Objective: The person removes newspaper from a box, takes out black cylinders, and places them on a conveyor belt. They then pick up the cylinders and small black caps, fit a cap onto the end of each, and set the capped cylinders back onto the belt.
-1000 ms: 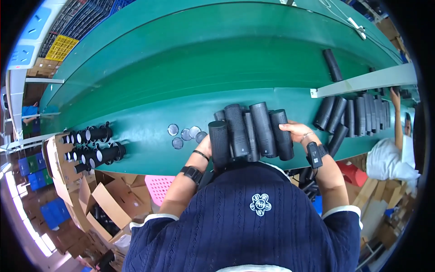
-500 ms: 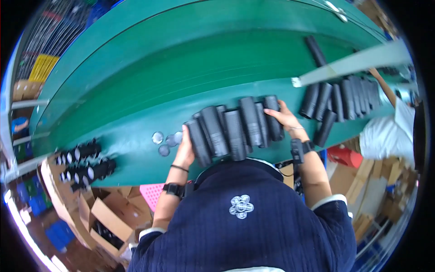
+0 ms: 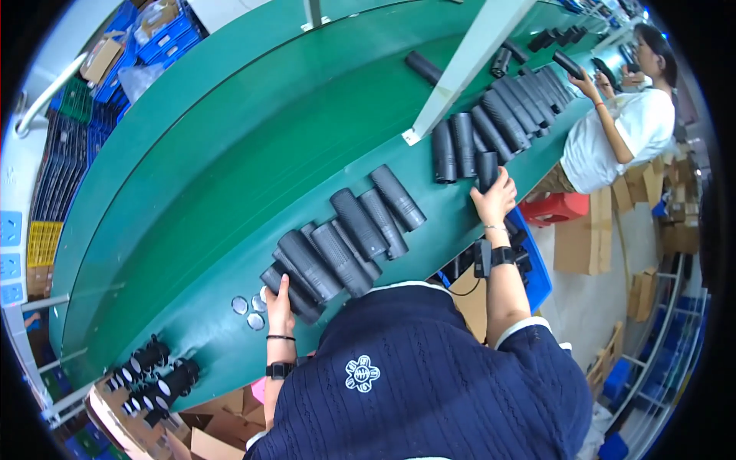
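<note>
Black ribbed cylinders [image 3: 333, 253] lie side by side in a slanting row on the green table in front of me. My left hand [image 3: 280, 308] rests against the leftmost cylinder of this row, thumb along it and fingers extended, partly hidden. To the right, my right hand [image 3: 495, 199] has its fingers round a single black cylinder [image 3: 487, 167], beside a second, larger group of black cylinders [image 3: 494, 126]. Round silvery discs [image 3: 247, 305] lie left of my left hand.
Black parts with shiny round ends [image 3: 157, 379] stand at the table's left end. A grey metal post [image 3: 460, 77] rises from the table [image 3: 230, 184]. At the right, a co-worker [image 3: 621, 126] handles a black cylinder. A red stool [image 3: 556, 208] and cardboard boxes [image 3: 583, 238] are nearby.
My right hand has left the row's right end and moved right to a separate cylinder, which it now grips. My left hand stays at the row's left end. The view has turned rightward.
</note>
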`<state>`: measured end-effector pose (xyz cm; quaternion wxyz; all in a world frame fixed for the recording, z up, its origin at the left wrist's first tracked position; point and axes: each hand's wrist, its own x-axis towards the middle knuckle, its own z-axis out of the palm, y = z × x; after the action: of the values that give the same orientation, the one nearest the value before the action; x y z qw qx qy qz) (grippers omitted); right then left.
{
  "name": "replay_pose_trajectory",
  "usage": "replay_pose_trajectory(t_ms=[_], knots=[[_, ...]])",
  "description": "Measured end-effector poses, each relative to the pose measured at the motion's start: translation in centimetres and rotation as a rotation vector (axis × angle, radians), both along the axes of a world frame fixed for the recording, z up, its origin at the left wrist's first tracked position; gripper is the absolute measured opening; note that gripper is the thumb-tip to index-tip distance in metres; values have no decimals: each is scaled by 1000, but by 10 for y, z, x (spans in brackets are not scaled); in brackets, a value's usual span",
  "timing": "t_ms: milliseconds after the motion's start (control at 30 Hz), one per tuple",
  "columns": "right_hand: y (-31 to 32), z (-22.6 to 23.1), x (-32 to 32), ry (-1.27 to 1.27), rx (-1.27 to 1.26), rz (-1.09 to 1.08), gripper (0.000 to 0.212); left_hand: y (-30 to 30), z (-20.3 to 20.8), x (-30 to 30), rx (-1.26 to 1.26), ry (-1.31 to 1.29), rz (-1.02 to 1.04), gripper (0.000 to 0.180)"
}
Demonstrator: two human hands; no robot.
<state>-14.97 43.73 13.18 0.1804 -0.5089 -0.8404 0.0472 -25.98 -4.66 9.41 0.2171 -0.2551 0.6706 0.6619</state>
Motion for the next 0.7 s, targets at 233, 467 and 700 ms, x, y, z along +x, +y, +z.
replay_pose_trajectory(t_ms=[233, 467, 700], knots=[[45, 2, 33, 271, -176, 201, 77, -8, -13, -4, 26, 4, -31, 63], [173, 105, -37, 177, 110, 263, 65, -15, -18, -2, 8, -10, -45, 62], [254, 92, -76, -173, -2, 201, 66, -9, -17, -4, 42, -12, -39, 63]])
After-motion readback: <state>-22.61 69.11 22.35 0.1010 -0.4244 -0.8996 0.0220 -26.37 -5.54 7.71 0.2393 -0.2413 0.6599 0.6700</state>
